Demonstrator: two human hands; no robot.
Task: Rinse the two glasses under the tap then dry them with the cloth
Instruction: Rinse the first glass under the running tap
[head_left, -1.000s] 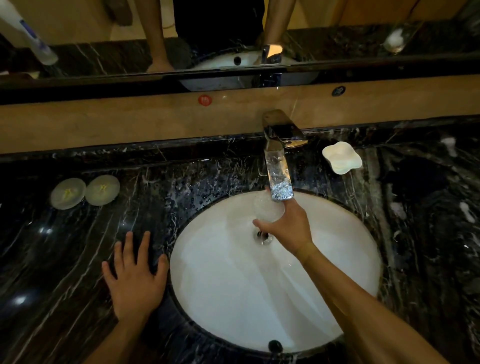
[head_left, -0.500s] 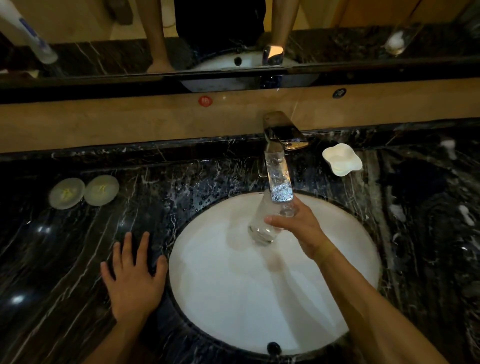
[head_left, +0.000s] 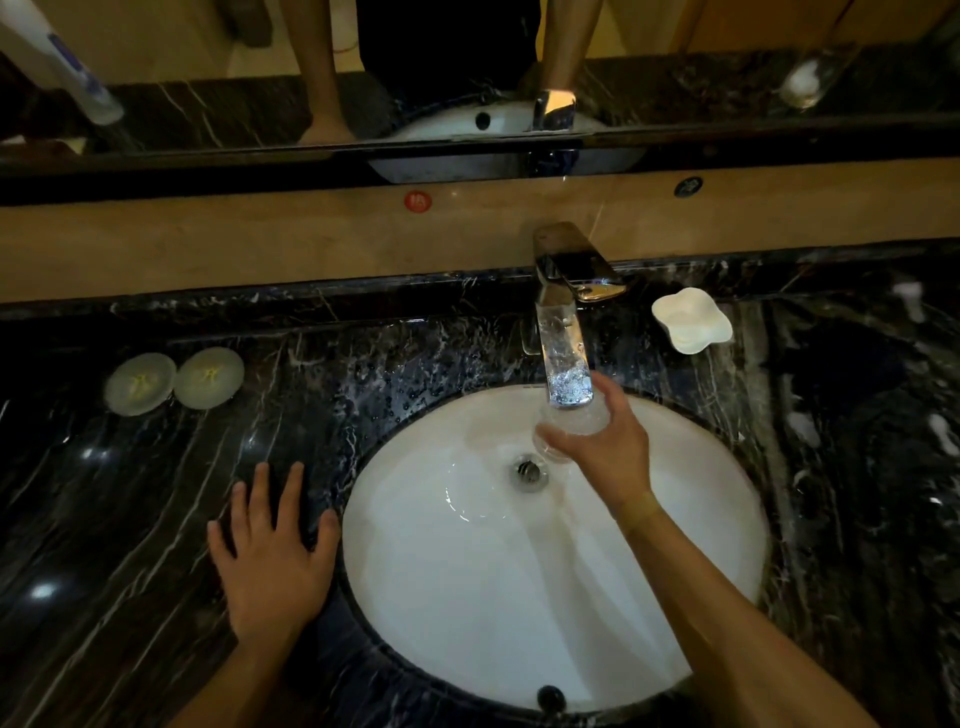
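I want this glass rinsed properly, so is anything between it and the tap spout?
Nothing visible. The right hand holds the glass directly below the tap spout, over the basin. The left hand rests flat on the counter, clear of both.

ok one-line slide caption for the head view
Right hand holds a glass under the tap; left hand rests flat on the counter.

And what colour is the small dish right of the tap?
White, a plain wavy-edged dish on the dark counter; the head view shows it.
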